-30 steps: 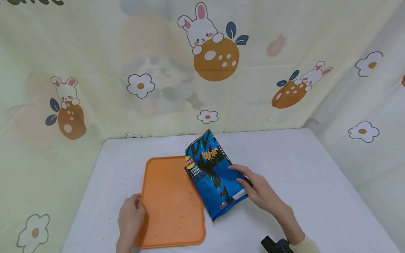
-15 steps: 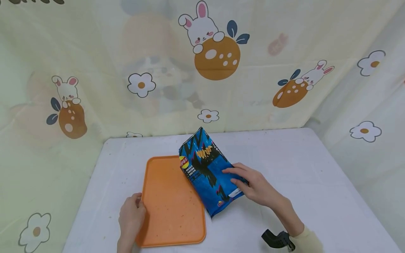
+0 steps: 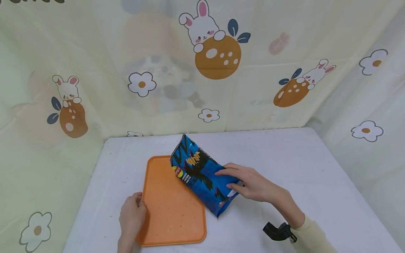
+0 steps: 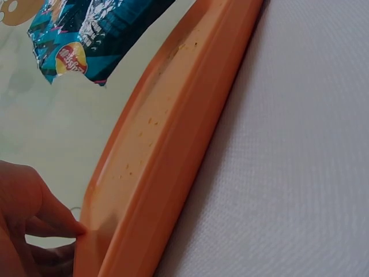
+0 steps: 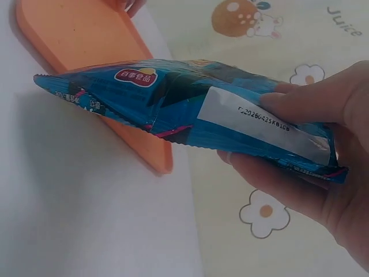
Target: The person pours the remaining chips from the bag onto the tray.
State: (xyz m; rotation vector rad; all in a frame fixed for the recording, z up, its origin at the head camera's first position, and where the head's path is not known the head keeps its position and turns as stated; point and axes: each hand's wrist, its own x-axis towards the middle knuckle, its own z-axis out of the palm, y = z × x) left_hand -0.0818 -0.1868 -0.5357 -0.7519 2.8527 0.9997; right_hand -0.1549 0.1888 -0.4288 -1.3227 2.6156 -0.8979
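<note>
Your right hand [image 3: 253, 184] grips the blue chip bag [image 3: 202, 174] w/ thumb on top and fingers curled under, as the right wrist view shows. The bag is lifted and tilted, its top end over the orange tray [image 3: 172, 207] at the tray's 1 o'clock corner, its lower end off the tray's right rim. Your left hand [image 3: 131, 218] pinches the tray's left rim at approx 8 o'clock, thumb on the inside lip. The tray lies flat on the white table [image 3: 300, 168].
</note>
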